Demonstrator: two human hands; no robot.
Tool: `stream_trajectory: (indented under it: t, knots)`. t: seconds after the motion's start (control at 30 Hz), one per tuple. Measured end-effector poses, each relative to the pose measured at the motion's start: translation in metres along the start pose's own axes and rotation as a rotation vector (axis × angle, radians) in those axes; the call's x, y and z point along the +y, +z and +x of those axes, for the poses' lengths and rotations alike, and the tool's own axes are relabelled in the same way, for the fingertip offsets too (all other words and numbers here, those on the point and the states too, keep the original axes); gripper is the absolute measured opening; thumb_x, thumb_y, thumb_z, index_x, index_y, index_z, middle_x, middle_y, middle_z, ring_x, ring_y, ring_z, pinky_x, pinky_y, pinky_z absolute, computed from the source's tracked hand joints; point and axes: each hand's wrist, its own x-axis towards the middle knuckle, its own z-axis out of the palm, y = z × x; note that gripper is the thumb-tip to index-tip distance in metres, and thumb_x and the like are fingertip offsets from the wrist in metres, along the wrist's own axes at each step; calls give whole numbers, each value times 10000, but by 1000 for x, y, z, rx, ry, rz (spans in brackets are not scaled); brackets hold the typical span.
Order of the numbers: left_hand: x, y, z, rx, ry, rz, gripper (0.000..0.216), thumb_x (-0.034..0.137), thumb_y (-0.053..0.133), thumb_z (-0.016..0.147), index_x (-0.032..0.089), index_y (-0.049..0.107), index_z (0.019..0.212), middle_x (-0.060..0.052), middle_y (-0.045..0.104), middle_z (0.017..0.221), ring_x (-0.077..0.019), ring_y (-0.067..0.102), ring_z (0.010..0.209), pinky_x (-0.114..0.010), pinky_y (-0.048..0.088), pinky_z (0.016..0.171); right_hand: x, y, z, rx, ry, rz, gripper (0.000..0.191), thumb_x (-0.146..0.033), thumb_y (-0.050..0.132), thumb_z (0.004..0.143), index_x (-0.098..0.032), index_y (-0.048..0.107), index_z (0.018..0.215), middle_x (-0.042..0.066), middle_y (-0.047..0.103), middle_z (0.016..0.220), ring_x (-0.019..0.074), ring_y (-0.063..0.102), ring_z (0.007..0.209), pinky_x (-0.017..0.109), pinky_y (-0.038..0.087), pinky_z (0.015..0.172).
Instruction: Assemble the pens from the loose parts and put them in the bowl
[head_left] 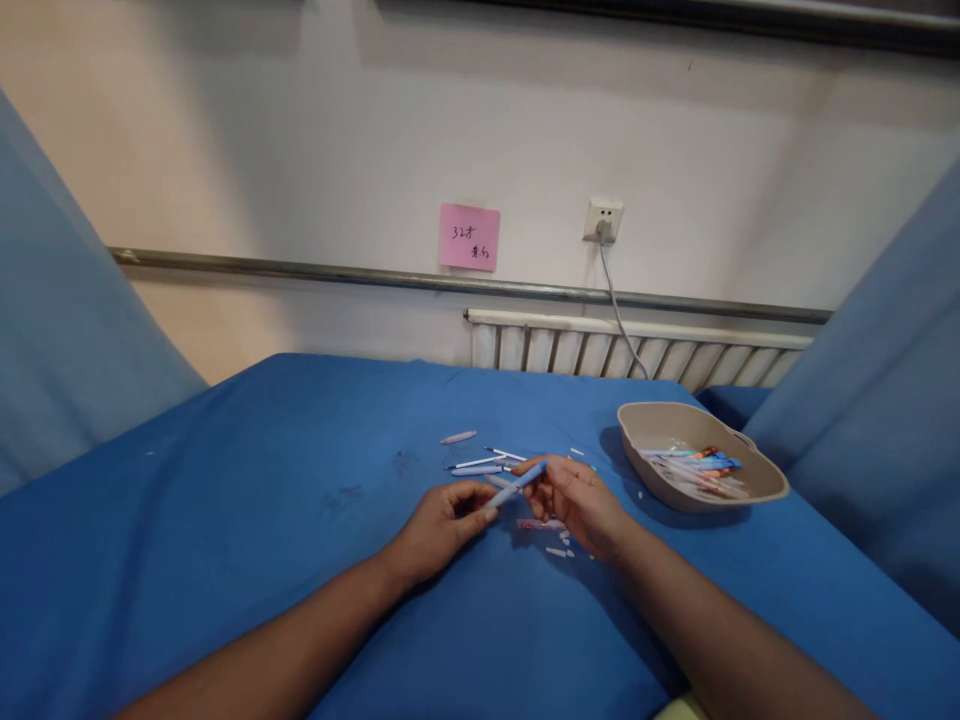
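Observation:
A light blue pen [513, 488] is held at a slant above the blue cloth, between my two hands. My left hand [448, 522] pinches its lower end between thumb and fingers. At the upper end, my right hand [583, 502] has its fingers closed round the pen. Just behind the hands lie thin white pen refills [474, 463] and pale pen barrels [478, 471], partly covered by my fingers. One pale lilac barrel [458, 437] rests apart, farther back. Under my right hand are a pink printed strip [538, 524] and several small white pieces [556, 551].
To the right stands a beige basin [646, 478] holding several pens and clear and coloured parts. Blue cloth [225, 540] covers the table. Behind it are a white radiator [585, 350], a metal rail [337, 274] and a plugged-in cable [616, 305]. Blue curtains [67, 320] hang at both sides.

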Motion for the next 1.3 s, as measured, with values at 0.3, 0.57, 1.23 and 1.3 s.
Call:
stream_trajectory:
  t: [0.3,0.57,1.23,1.3]
  knots:
    - [-7,0,-1,-6,23,123,108,247,623,750,145,650,771,14,605,730,-143,529,698,-244,415,666,-4,10,-2,-2,99,120,331,-453,630,794,-135,672,875,-8,543,616,81,490,492,231,409,530]
    - [4,1,-7,-78,178,405,123,210,551,818,178,657,870,-17,677,855,-177,595,821,-265,437,772,6,13,-5,-131,-40,-15,421,-542,548,834,-150,671,925,36,598,706,118,545,601,251,430,576]
    - [9,13,-6,0,54,-7,226,322,555,834,156,539,986,-36,641,797,-158,605,695,-278,476,648,-45,-9,-15,357,-97,-545,324,-416,629,759,-159,635,955,-23,586,601,109,534,537,236,426,529]
    - [9,12,-4,14,35,-34,260,327,565,818,158,536,1014,-38,637,813,-157,608,700,-285,479,657,-50,-26,-24,422,-75,-605,300,-414,625,743,-148,633,880,-11,595,605,113,533,528,235,407,509]
